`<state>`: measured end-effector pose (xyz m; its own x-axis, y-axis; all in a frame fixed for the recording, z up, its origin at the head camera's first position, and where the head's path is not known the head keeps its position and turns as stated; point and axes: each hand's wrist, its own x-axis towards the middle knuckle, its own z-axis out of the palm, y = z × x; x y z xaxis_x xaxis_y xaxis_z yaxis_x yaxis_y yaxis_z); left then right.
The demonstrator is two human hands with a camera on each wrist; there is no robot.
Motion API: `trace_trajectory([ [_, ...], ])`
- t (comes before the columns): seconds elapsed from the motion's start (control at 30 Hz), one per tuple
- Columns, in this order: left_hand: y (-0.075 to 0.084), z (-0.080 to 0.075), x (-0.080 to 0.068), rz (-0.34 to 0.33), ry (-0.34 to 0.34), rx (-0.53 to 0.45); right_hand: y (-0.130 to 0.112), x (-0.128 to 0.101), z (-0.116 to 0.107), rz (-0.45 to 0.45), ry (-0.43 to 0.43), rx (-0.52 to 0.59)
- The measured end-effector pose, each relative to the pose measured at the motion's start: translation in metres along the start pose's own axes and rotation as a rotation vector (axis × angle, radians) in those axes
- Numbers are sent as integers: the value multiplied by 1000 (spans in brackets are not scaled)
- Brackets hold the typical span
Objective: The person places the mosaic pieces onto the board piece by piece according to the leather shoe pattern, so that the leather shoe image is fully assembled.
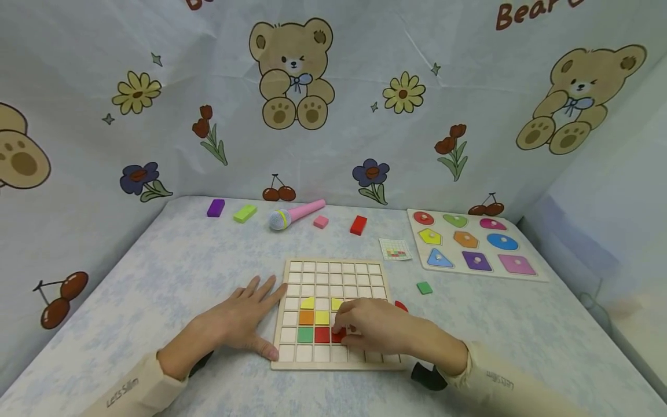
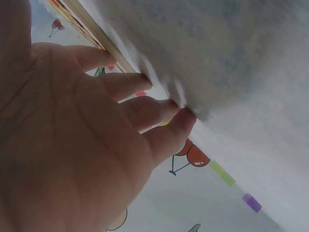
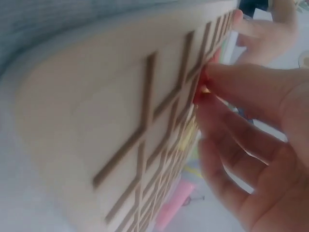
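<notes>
Right now the right hand [image 1: 372, 327] pinches a small red wooden tile [image 1: 339, 335] at a cell of the pale wooden grid board [image 1: 333, 272], beside red, green, orange and yellow tiles already seated. Meanwhile the left hand [image 1: 239, 321] lies flat, fingers spread, on the blue-patterned surface [image 1: 156, 278] against the board's left edge.

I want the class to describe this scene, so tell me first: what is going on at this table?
A person sits at a table with a wooden grid board. The left hand lies flat at the board's left edge, fingers straight. The right hand pinches a red piece over a cell beside the red tile. Yellow, orange and green tiles already sit in the grid. Loose blocks, a pink toy microphone and a shape puzzle lie farther back.
</notes>
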<state>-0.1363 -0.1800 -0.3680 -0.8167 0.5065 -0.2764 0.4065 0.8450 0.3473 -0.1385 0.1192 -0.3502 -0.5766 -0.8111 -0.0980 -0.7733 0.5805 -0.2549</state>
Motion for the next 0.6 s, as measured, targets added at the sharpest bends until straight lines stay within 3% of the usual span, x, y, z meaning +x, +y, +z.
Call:
trace_trajectory([
  [0.23, 1, 0, 0, 7, 0, -6, 8, -27, -1, 30, -2, 27],
  [0.6, 1, 0, -1, 6, -13, -6, 54, -74, -14, 299, 44, 95],
])
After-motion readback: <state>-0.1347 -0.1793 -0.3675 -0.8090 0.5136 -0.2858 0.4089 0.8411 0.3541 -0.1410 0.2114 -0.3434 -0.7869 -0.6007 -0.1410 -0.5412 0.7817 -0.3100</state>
